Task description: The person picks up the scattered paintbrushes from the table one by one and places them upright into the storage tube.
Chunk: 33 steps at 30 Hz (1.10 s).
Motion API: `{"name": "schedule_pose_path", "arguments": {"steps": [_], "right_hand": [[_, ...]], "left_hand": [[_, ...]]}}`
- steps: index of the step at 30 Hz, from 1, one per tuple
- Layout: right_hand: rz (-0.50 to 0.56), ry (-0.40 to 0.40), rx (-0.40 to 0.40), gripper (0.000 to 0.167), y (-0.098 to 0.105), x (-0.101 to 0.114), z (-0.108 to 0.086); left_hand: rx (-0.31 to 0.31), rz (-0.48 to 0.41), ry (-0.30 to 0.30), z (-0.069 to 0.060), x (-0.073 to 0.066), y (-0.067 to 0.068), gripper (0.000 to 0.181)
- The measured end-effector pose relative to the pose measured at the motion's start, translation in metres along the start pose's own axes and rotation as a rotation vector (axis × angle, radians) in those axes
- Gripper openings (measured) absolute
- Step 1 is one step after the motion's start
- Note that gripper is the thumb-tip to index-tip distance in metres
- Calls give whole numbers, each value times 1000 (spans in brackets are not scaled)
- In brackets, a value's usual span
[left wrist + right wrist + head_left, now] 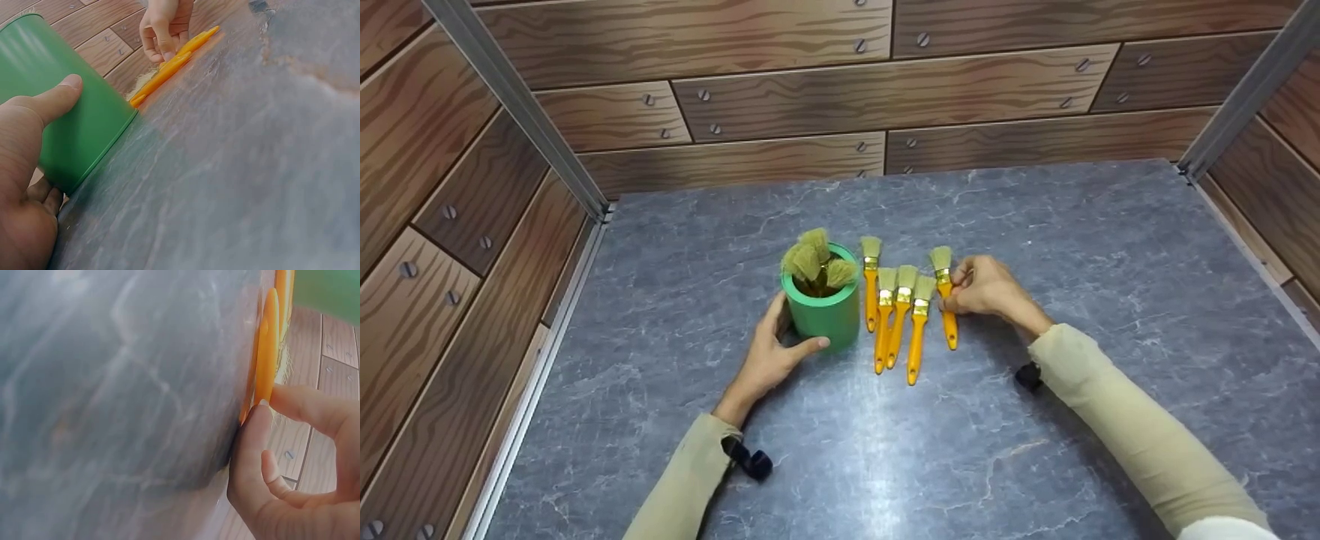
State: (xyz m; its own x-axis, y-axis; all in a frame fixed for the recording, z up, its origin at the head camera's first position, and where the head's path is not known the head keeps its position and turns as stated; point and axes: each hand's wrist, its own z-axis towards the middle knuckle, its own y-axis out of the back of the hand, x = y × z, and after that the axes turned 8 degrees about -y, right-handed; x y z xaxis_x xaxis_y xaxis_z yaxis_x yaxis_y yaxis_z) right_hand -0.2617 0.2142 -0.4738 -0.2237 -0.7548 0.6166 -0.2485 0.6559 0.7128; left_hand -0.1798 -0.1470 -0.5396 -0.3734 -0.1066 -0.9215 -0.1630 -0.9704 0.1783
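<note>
Right hand (990, 289): thumb and index finger pinch the handle of the held brush (949, 326), below its metal band; the other fingers are bent. Held brush is the rightmost, over the gray table (840, 457), right of the other loose ones. Long axis runs near-to-far from the person, bristles at the far end, handle tip toward the person and slightly right. Can't tell if it's lifted or touching the table.

Left hand (771, 351): wraps the lower part of the green can (829, 322), thumb on the near side, away from the fingers, which reach round the left side, partly hidden. Can stands upright, several potted brushes (806, 262) inside, bristles up, sticking out above the rim.

Between can and held brush, four on the table: a single brush (871, 298) just beside the can, axis near-to-far, bristles far; then a trio of brushes (917, 337) set close together, bristles far, handle tips near and leaning left. Wood-plank printed walls (885, 97) around.
</note>
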Motion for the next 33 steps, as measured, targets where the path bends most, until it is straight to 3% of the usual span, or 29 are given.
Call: {"name": "schedule_pose_path", "arguments": {"steps": [9,17,33], "right_hand": [[41,-5,34,34,1,-3,3],[248,-99,221,43,8,-5,8],[484,-104,383,36,19,-15,8]], "left_hand": [[-8,-14,-10,1,1,-1,104],[-8,-8,-11,1,1,0,105],[2,3,-12,1,2,-1,105]]}}
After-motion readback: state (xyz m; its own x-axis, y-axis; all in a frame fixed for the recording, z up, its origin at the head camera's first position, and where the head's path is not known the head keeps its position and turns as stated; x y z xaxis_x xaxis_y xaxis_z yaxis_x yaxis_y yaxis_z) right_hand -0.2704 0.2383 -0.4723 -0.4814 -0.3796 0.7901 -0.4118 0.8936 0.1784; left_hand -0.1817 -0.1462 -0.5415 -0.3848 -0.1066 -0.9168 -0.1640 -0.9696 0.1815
